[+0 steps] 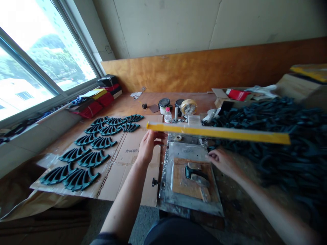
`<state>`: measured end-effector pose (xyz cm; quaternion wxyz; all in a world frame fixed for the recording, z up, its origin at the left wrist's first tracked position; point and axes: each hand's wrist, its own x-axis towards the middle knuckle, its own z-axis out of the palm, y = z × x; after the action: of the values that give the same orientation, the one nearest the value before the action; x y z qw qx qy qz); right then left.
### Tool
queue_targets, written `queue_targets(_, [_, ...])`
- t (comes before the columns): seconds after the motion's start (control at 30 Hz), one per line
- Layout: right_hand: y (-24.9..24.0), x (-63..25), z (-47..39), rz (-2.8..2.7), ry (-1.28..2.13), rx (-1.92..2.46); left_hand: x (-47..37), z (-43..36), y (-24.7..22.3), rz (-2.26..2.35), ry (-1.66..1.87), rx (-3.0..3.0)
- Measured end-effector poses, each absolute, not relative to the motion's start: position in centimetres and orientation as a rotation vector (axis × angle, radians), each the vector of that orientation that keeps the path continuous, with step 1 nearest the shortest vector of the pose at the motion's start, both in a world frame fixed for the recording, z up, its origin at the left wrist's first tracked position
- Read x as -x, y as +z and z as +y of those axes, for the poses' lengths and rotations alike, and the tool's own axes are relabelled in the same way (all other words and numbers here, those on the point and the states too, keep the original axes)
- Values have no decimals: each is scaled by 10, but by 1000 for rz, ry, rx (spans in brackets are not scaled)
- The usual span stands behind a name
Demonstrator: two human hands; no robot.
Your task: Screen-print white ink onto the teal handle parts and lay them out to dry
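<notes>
A long yellow bar with a pale upper edge [219, 132] stretches level above the bench. My left hand [148, 146] is raised at its left end, fingers curled just under it and seemingly gripping it. My right hand [221, 160] is closed over the right side of a grey metal plate [189, 148]; blur hides what its fingertips hold, and a dark green piece shows beside them. On the plate lies a wooden board [178, 180] bearing a dark green curved piece [189, 172] with grey and wooden blocks around it.
Fan-shaped dark green pieces [93, 159] lie in rows on flattened cardboard [133, 170] at left. A large heap of dark green pieces [278, 149] fills the right. Behind stand a tub [164, 106], a small bottle [168, 116] and a tape roll [189, 107]. A black knob [154, 182] sits left of the plate.
</notes>
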<state>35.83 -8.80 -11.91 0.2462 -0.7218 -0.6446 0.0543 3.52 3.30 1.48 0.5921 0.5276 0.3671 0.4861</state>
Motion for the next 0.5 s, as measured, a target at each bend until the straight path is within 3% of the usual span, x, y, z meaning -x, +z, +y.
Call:
queue_targets(0.17, [-175,-298,-115,-1932,212,1974,-54,19,0,918,1285,-1109])
queue_targets(0.23, [-171,-278,-119,-1819,238,2026,-58,-17,-33,1011,1038,-1030])
queue_targets(0.3, [-159,-253,-124,-1697,210,2017,-65,-60,-73,999,468,-955])
queue_targets(0.33, [-152,-239,-126,-1684,183,1974,-69,-80,-92,1002,366,-900])
queue_targets(0.5, [-136,-234,-132,-2062,281,1615,-61,-99,-146,1142,460,-621])
